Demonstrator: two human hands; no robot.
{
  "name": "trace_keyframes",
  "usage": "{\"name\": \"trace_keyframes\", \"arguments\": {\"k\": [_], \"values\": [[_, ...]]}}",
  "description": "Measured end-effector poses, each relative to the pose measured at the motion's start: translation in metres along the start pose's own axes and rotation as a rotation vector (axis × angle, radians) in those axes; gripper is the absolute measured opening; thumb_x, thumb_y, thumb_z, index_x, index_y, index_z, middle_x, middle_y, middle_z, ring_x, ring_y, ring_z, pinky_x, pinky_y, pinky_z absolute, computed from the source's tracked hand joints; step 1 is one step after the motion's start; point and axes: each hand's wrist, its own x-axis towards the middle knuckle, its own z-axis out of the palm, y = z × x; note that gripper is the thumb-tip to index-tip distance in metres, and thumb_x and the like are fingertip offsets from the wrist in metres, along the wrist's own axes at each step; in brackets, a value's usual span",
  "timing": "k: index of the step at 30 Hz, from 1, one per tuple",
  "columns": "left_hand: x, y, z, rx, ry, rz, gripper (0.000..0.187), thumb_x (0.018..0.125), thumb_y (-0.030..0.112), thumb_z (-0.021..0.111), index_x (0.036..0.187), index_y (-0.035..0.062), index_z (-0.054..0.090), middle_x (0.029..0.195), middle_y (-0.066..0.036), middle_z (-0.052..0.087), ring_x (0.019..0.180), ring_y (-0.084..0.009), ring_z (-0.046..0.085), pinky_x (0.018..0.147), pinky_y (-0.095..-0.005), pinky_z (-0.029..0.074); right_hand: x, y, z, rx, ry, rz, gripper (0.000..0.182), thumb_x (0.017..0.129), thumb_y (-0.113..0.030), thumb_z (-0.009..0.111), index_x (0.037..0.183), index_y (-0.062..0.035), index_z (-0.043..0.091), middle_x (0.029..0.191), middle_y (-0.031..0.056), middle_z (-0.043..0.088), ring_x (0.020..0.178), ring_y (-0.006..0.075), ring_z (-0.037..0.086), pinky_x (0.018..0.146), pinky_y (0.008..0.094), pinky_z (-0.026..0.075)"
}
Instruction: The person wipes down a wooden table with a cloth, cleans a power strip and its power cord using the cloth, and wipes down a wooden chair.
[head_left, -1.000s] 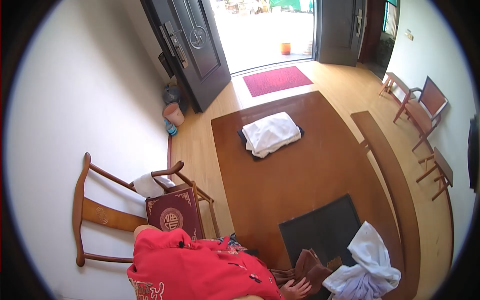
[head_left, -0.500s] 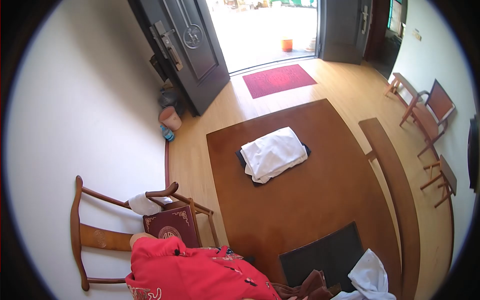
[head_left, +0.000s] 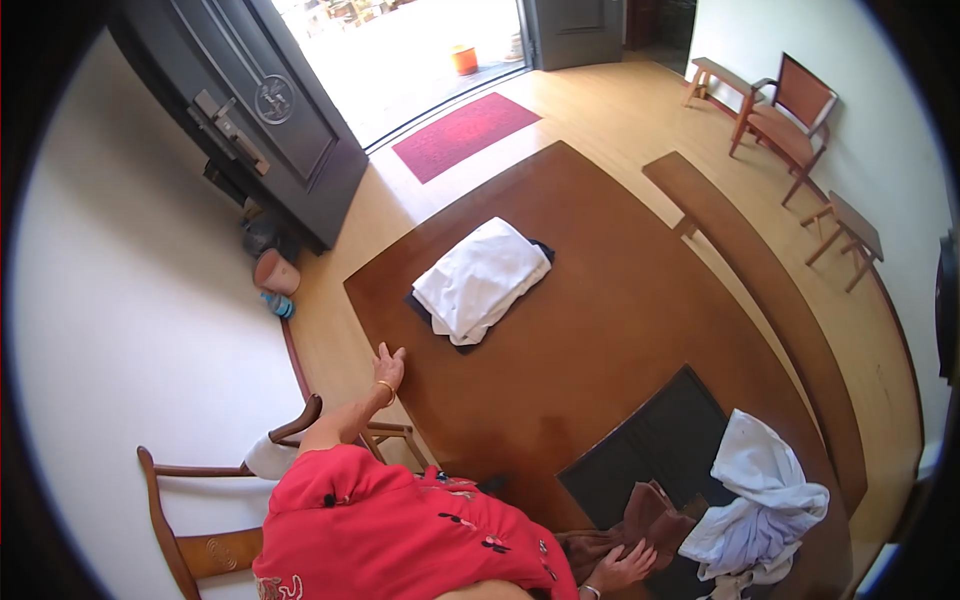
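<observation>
My left hand, with a bangle at its wrist, reaches past the table's left edge, fingers apart and holding nothing. It is just below a folded white cloth, which lies on a dark folded piece on the brown table. At the bottom, my right hand rests with spread fingers on a crumpled brown cloth. This cloth partly covers a dark flat panel. To its right is a loose heap of white and pale cloths.
A wooden chair is beside me at the lower left. A long bench runs along the table's right side. By the far right wall are an armchair and stools. A red mat lies before the open door.
The view has turned and shifted, so the table appears further left. My left hand has come into view, extended by the table edge. My right hand now shows on the brown cloth.
</observation>
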Motion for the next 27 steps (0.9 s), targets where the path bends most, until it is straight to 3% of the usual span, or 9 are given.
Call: {"name": "trace_keyframes", "arguments": {"k": [1, 2, 4, 7, 11, 16, 18, 20, 27], "values": [[-0.012, 0.020, -0.002, 0.096, -0.066, -0.079, 0.082, 0.084, 0.055, 0.048, 0.146, 0.0122, 0.016, 0.144, -0.035, 0.013, 0.133, -0.0487, 0.021, 0.109, -0.0501, 0.022, -0.001, 0.002, -0.002, -0.012, 0.006, 0.023, 0.044, 0.080, -0.027, 0.053, 0.118, -0.0048, 0.054, 0.127, 0.0183, 0.050, 0.121, 0.0372, 0.042, 0.099, 0.0551, 0.031], [-0.007, 0.020, 0.009, 0.106, -0.085, -0.056, 0.082, 0.084, 0.055, 0.048, 0.146, 0.0122, 0.016, 0.144, -0.035, 0.013, 0.133, -0.0487, 0.021, 0.109, -0.0501, 0.022, 0.000, 0.002, 0.000, 0.002, 0.001, 0.032, 0.044, 0.079, -0.025, 0.055, 0.118, -0.0052, 0.054, 0.127, 0.0176, 0.050, 0.122, 0.0363, 0.042, 0.099, 0.0542, 0.031], [0.003, 0.006, 0.026, 0.145, 0.016, -0.075, 0.092, 0.082, 0.061, 0.049, 0.148, 0.0144, 0.004, 0.145, -0.038, 0.001, 0.133, -0.0530, 0.015, 0.110, -0.0515, 0.017, -0.002, 0.000, 0.003, 0.027, 0.004, 0.049, 0.044, 0.078, -0.024, 0.056, 0.117, -0.0049, 0.055, 0.126, 0.0177, 0.051, 0.121, 0.0366, 0.043, 0.099, 0.0535, 0.032], [0.009, 0.001, 0.021, 0.083, -0.076, -0.033, 0.094, 0.082, 0.062, 0.050, 0.147, 0.0159, 0.000, 0.146, -0.035, -0.009, 0.137, -0.0493, 0.000, 0.110, -0.0542, 0.011, 0.007, -0.003, -0.001, 0.103, 0.047, -0.007, 0.042, 0.079, -0.026, 0.058, 0.116, -0.0055, 0.056, 0.124, 0.0189, 0.052, 0.119, 0.0372, 0.045, 0.098, 0.0514, 0.034], [0.019, -0.004, 0.012, 0.145, -0.114, 0.048, 0.104, 0.077, 0.066, 0.055, 0.146, 0.0126, -0.001, 0.142, -0.041, -0.005, 0.132, -0.0560, 0.013, 0.107, -0.0560, 0.020, 0.003, -0.005, 0.000, 0.008, 0.047, -0.001, 0.041, 0.081, -0.026, 0.057, 0.119, -0.0088, 0.056, 0.124, 0.0140, 0.054, 0.118, 0.0329, 0.046, 0.097, 0.0498, 0.035], [0.049, -0.006, -0.006, 0.276, -0.111, 0.149, 0.099, 0.078, 0.065, 0.054, 0.148, 0.0140, 0.007, 0.144, -0.039, 0.004, 0.135, -0.0496, 0.015, 0.109, -0.0522, 0.020, -0.001, -0.013, 0.016, -0.080, 0.082, 0.048, 0.040, 0.084, -0.030, 0.054, 0.119, -0.0107, 0.056, 0.123, 0.0151, 0.054, 0.117, 0.0342, 0.047, 0.094, 0.0498, 0.037], [0.076, -0.015, -0.010, 0.300, -0.054, 0.188, 0.088, 0.081, 0.061, 0.051, 0.147, 0.0144, 0.016, 0.145, -0.036, 0.009, 0.135, -0.0473, 0.018, 0.109, -0.0514, 0.020, -0.006, -0.031, 0.021, -0.153, 0.049, 0.243, 0.041, 0.085, -0.031, 0.053, 0.120, -0.0097, 0.056, 0.125, 0.0164, 0.053, 0.118, 0.0348, 0.046, 0.093, 0.0495, 0.037], [0.112, -0.018, -0.015, 0.336, 0.101, 0.315, 0.076, 0.086, 0.056, 0.047, 0.145, 0.0140, 0.025, 0.146, -0.032, 0.013, 0.134, -0.0448, 0.022, 0.107, -0.0511, 0.023, -0.014, -0.073, 0.020, -0.178, 0.040, 0.319, 0.043, 0.085, -0.030, 0.053, 0.121, -0.0077, 0.055, 0.127, 0.0177, 0.051, 0.121, 0.0362, 0.044, 0.094, 0.0508, 0.036], [0.233, -0.016, -0.031, 0.337, 0.089, 0.515, 0.069, 0.087, 0.053, 0.046, 0.139, 0.0103, 0.033, 0.142, -0.028, 0.026, 0.127, -0.0430, 0.033, 0.101, -0.0555, 0.029, -0.053, -0.237, 0.030, -0.058, -0.025, 0.084, 0.048, 0.082, -0.029, 0.053, 0.126, -0.0095, 0.051, 0.132, 0.0176, 0.046, 0.125, 0.0379, 0.038, 0.100, 0.0562, 0.029]]}}
